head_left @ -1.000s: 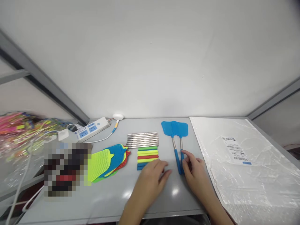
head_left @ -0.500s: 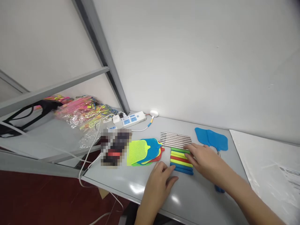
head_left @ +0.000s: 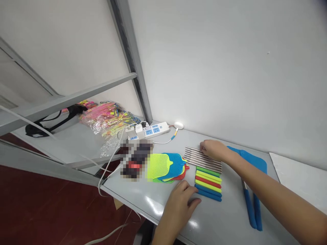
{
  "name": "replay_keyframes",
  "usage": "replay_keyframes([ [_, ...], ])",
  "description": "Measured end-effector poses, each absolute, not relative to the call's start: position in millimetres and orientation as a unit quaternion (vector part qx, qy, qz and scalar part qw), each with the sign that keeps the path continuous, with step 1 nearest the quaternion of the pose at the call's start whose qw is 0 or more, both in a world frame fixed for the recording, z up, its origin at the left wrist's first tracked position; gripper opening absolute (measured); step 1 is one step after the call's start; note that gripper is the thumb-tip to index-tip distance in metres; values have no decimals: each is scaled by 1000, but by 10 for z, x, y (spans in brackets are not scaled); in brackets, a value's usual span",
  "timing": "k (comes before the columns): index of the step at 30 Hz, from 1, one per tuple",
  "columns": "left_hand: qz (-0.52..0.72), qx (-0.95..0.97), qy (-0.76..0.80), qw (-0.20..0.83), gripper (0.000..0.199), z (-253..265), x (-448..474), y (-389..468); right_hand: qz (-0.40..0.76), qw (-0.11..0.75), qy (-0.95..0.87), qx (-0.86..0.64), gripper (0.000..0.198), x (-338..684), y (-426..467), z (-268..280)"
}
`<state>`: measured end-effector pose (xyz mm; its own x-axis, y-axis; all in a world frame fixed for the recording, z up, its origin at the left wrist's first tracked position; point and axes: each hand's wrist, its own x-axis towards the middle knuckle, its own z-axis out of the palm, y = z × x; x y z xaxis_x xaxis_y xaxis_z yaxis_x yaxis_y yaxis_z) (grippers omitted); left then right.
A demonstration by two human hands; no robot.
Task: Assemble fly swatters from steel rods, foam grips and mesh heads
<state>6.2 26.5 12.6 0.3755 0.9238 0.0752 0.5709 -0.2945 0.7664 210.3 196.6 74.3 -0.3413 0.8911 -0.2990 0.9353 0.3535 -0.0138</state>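
My left hand (head_left: 178,204) rests low over the desk with thumb and fingers apart. Its fingertips are at the left ends of the blue handles (head_left: 208,193). These lie in a row of coloured handle tubes: green, yellow, red and blue (head_left: 208,183). My right hand (head_left: 214,149) is curled over the far edge of the shiny metal rods (head_left: 201,159); its fingertips are partly hidden, so what they pinch does not show. Left of the rods lie overlapping perforated fly swatter heads (head_left: 159,165) in yellow, blue, red and green.
Blue fly swatters (head_left: 252,160) with blue handles lie right, partly behind my right forearm. White plastic sheeting (head_left: 296,177) is farther right. A power strip (head_left: 155,131) with cables stands at the back left. Bagged colourful items (head_left: 109,119) lie beyond the metal frame (head_left: 138,75).
My right hand has moved from the coloured handles to the far side of the metal rods. My left hand stays beside the blue handles. The view has shifted right.
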Motion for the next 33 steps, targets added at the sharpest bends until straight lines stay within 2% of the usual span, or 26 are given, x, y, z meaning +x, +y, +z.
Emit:
replay_keyframes([
  [5,275,768,485,315,8,181,73,248,-91,124,838,524,24,2192,1969,730],
  [11,250,771,525,261,27,246,180,140,-93,121,851,502,33,2287,2023,726],
  [14,255,764,543,236,35,233,237,97,-79,79,851,513,26,2330,1999,872],
  [18,278,763,542,215,25,180,254,91,-51,-16,844,533,21,2443,1801,1283],
  [20,283,768,531,218,19,162,235,97,-52,-97,830,547,19,2524,1603,1522],
  [23,284,787,498,225,12,154,187,106,-98,-314,763,556,11,2635,1192,1813],
  [25,283,804,470,230,10,161,153,110,-158,-428,703,546,12,2663,868,1915],
  [30,298,831,392,261,9,239,103,73,-277,-658,519,470,18,2485,75,1784],
  [33,369,804,360,297,11,291,153,12,-312,-745,404,430,16,2303,-275,1537],
])
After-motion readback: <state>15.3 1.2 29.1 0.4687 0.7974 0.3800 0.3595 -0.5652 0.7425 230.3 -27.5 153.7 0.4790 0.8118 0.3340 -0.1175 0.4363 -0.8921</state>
